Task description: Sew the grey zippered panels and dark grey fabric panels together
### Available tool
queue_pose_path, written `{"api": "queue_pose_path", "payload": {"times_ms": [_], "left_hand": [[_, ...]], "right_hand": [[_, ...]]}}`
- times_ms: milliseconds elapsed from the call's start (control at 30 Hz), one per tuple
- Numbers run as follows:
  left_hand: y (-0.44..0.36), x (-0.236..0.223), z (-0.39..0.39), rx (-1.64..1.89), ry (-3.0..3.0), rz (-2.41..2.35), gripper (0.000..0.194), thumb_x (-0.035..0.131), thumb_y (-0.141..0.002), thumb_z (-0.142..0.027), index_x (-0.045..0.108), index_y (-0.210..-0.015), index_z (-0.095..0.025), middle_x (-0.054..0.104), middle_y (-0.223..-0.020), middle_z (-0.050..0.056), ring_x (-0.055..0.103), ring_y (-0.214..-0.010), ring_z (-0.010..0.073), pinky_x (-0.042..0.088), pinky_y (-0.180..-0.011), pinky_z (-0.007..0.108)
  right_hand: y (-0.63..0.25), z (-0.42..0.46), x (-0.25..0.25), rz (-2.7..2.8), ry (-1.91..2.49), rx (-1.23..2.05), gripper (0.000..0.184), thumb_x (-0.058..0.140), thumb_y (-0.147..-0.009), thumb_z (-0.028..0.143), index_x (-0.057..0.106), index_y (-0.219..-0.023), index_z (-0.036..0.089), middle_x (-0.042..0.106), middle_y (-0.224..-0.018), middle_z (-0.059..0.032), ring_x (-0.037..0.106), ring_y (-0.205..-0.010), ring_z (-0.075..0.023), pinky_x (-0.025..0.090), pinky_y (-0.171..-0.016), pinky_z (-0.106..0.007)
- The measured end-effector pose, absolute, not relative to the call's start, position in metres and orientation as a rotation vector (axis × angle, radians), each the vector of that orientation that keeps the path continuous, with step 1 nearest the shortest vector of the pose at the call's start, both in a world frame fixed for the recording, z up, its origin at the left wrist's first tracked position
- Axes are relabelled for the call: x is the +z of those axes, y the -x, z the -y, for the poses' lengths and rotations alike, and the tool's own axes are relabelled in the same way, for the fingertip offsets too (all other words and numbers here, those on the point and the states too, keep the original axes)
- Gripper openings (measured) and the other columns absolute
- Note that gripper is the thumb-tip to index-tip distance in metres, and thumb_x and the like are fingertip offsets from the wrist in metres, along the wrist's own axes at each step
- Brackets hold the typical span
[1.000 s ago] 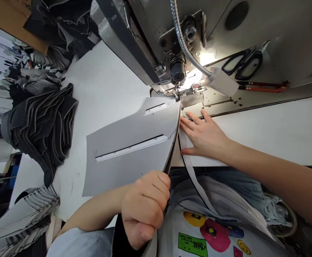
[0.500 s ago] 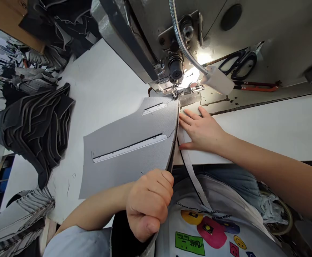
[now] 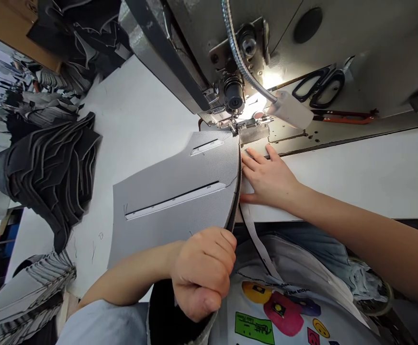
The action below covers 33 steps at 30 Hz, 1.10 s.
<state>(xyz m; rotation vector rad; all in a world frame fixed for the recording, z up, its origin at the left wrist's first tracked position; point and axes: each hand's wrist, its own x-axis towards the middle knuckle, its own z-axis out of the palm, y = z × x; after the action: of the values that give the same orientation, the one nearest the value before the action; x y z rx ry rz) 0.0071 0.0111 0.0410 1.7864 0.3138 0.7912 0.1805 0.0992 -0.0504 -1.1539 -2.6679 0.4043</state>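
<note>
A grey fabric panel [image 3: 165,187] with white slotted strips on it lies on the table, its far right corner under the presser foot of the sewing machine [image 3: 234,128]. My left hand [image 3: 205,273] is closed round the panel's near edge, where the dark underside folds down toward my lap. Just right of the panel's edge, my right hand [image 3: 266,177] lies flat with fingers spread, over a narrow grey strip [image 3: 257,239]. That strip runs down from beneath the hand onto my shirt, and its upper part is hidden.
Black-handled scissors [image 3: 320,86] and red thread snips [image 3: 345,116] lie on the machine bed. A white lamp head [image 3: 291,109] hangs near the needle. Stacks of dark pieces [image 3: 47,172] and grey pieces [image 3: 25,292] stand at the left of the white table [image 3: 137,105].
My left hand has shifted slightly to the right with the panel's edge in it. The right hand stays nearly where it was, beside the edge.
</note>
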Motion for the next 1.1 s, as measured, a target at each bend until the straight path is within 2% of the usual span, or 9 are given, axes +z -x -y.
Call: {"api": "queue_pose_path", "payload": {"times_ms": [167, 233, 300, 400, 533, 633, 700, 900, 1100], "left_hand": [[-0.008, 0.057, -0.026, 0.575, -1.924, -0.218, 0.036, 0.035, -0.103, -0.034, 0.045, -0.07, -0.024, 0.048, -0.049, -0.002, 0.047, -0.044, 0.0149, 0.036, -0.049, 0.036], [-0.006, 0.064, -0.042, 0.42, -2.082, -0.235, 0.031, 0.036, -0.103, -0.03, 0.056, -0.081, -0.021, 0.063, -0.064, 0.003, 0.06, -0.063, 0.0165, 0.049, -0.063, 0.032], [-0.001, 0.063, -0.067, 0.279, -2.284, -0.444, 0.025, 0.039, -0.102, -0.028, 0.062, -0.1, -0.019, 0.072, -0.091, 0.008, 0.066, -0.092, 0.0181, 0.053, -0.086, 0.032], [0.01, 0.04, -0.112, 0.094, -2.469, -0.989, 0.034, 0.039, -0.1, -0.03, 0.059, -0.125, -0.017, 0.064, -0.129, 0.011, 0.057, -0.123, 0.0227, 0.044, -0.109, 0.042], [0.021, -0.001, -0.156, -0.251, -2.402, -1.493, 0.054, 0.038, -0.098, -0.033, 0.042, -0.147, -0.012, 0.037, -0.159, 0.015, 0.032, -0.147, 0.0318, 0.028, -0.121, 0.053], [0.02, -0.014, -0.162, -0.419, -2.307, -1.681, 0.065, 0.035, -0.099, -0.039, 0.024, -0.158, -0.013, 0.02, -0.167, 0.013, 0.017, -0.153, 0.0351, 0.024, -0.122, 0.057], [0.019, -0.015, -0.158, -0.424, -2.287, -1.715, 0.067, 0.032, -0.1, -0.041, 0.02, -0.159, -0.012, 0.017, -0.167, 0.013, 0.014, -0.154, 0.0347, 0.022, -0.123, 0.057], [0.021, -0.016, -0.152, -0.34, -2.315, -1.671, 0.066, 0.032, -0.1, -0.043, 0.024, -0.158, -0.013, 0.019, -0.167, 0.015, 0.016, -0.154, 0.0335, 0.02, -0.123, 0.054], [0.012, -0.019, -0.142, -0.304, -2.377, -1.697, 0.063, 0.03, -0.1, -0.037, 0.026, -0.156, -0.008, 0.02, -0.166, 0.017, 0.018, -0.152, 0.0321, 0.018, -0.124, 0.05]], "right_hand": [[-0.178, -0.096, -0.046, 2.649, 1.18, 0.405, 0.07, 0.057, -0.089, 0.056, 0.054, -0.14, 0.009, 0.044, -0.154, -0.0206, 0.038, -0.143, -0.0418, 0.024, -0.115, -0.069], [-0.178, -0.096, -0.044, 2.677, 1.192, 0.409, 0.066, 0.059, -0.088, 0.051, 0.055, -0.139, 0.009, 0.045, -0.154, -0.0205, 0.037, -0.144, -0.0412, 0.025, -0.114, -0.069], [-0.178, -0.096, -0.042, 2.707, 1.192, 0.411, 0.062, 0.06, -0.088, 0.044, 0.056, -0.138, 0.009, 0.046, -0.153, -0.0207, 0.038, -0.144, -0.0407, 0.026, -0.114, -0.069], [-0.178, -0.097, -0.039, 2.725, 1.201, 0.396, 0.06, 0.062, -0.086, 0.038, 0.056, -0.137, 0.009, 0.047, -0.152, -0.0209, 0.038, -0.144, -0.0398, 0.027, -0.114, -0.069], [-0.177, -0.096, -0.037, 2.734, 1.226, 0.405, 0.066, 0.064, -0.083, 0.038, 0.053, -0.14, 0.007, 0.048, -0.151, -0.0215, 0.037, -0.145, -0.0385, 0.026, -0.116, -0.068], [-0.177, -0.095, -0.038, 2.719, 1.213, 0.408, 0.064, 0.063, -0.084, 0.033, 0.052, -0.14, 0.005, 0.049, -0.151, -0.0213, 0.037, -0.145, -0.0381, 0.026, -0.116, -0.068], [-0.178, -0.095, -0.039, 2.701, 1.209, 0.411, 0.063, 0.063, -0.084, 0.032, 0.053, -0.14, 0.005, 0.048, -0.151, -0.021, 0.036, -0.145, -0.0386, 0.025, -0.116, -0.068], [-0.179, -0.098, -0.043, 2.715, 1.215, 0.452, 0.071, 0.066, -0.083, 0.04, 0.05, -0.142, 0.004, 0.045, -0.153, -0.0209, 0.034, -0.146, -0.0375, 0.021, -0.118, -0.067], [-0.183, -0.095, -0.05, 2.607, 1.157, 0.325, 0.063, 0.069, -0.082, 0.041, 0.057, -0.132, 0.005, 0.052, -0.146, -0.023, 0.041, -0.14, -0.0397, 0.028, -0.114, -0.064]]}}
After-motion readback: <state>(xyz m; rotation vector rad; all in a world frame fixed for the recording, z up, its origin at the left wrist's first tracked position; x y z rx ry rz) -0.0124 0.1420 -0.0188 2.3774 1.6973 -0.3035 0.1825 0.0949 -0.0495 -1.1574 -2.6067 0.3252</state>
